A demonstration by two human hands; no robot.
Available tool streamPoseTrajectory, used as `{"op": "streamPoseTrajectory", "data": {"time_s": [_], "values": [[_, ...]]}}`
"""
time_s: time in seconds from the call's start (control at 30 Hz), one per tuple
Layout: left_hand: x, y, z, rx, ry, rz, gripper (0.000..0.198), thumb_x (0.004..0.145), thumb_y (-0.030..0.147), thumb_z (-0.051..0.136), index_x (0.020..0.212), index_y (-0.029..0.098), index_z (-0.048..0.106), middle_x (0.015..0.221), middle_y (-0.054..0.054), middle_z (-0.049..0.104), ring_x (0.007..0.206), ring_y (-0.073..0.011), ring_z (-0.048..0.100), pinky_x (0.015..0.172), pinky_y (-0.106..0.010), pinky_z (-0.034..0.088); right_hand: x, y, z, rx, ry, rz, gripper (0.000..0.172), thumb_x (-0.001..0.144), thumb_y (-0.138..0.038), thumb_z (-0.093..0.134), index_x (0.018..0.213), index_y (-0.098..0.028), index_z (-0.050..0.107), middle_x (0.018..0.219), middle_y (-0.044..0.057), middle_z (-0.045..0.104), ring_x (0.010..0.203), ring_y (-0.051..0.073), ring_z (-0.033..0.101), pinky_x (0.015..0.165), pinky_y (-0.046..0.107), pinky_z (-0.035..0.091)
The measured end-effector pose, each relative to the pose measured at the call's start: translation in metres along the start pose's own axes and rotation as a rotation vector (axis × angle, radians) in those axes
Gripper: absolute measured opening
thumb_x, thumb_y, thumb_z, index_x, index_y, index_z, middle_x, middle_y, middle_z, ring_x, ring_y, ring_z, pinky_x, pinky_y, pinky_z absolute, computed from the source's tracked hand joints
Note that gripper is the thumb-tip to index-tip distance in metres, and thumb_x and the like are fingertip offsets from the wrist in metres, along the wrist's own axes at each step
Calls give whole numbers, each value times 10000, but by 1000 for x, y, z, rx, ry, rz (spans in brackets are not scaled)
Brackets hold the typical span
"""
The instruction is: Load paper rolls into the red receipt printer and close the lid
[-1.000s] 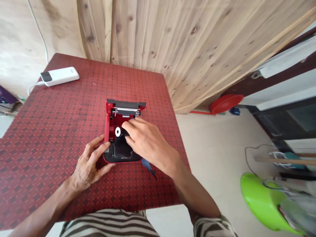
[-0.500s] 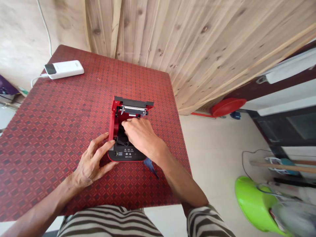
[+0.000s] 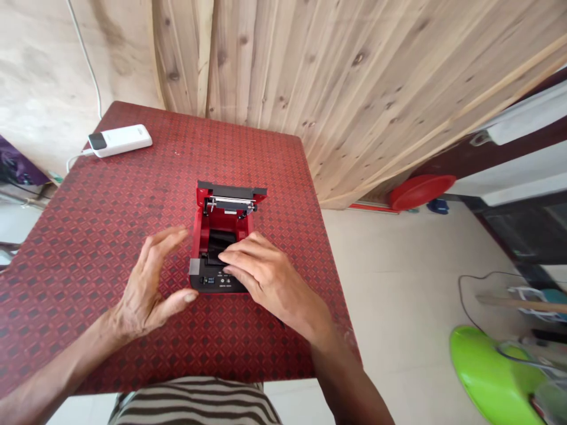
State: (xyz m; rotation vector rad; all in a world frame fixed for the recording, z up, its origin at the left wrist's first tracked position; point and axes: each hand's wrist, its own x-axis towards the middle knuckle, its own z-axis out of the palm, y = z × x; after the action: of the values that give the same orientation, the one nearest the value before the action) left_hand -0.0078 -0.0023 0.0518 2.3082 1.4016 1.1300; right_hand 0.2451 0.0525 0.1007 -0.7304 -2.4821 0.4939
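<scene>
A red and black label printer [image 3: 212,285] stands on the table with its lid [image 3: 232,190] raised at the back. Inside its red bay lies a glossy black block [image 3: 218,242], partly covered by fingers. My right hand [image 3: 270,268] reaches in from the right, its fingertips and thumb drawn close together at the block's front edge, just above the button panel. Whatever may be between them is hidden. My left hand [image 3: 150,283] is open at the printer's left, fingers apart, with the thumb tip by the front left corner.
The table [image 3: 146,183] has a red patterned cover. At its far left lies a white power bank [image 3: 126,140] with a cable. A wooden plank wall [image 3: 274,65] rises behind. On the floor to the right are a red basin [image 3: 423,192] and a bright green plastic object [image 3: 487,372].
My right hand has drawn back from deep in the bay to its front edge, uncovering more of the black block. My left hand has let go of the printer's side and opened.
</scene>
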Motion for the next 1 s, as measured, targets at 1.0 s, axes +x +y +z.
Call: {"op": "streamPoseTrajectory", "data": {"time_s": [1.0], "values": [[15,-9,18,127,-99,262,823,833,489,820,1537,263,458,1433,-176,566,1336,-360,585,1061,-541,552,-45,44,15,31,486,399,187,1043,-243,580,1061,-230,767,997,65,781,914,197,727,825,371,598]]}}
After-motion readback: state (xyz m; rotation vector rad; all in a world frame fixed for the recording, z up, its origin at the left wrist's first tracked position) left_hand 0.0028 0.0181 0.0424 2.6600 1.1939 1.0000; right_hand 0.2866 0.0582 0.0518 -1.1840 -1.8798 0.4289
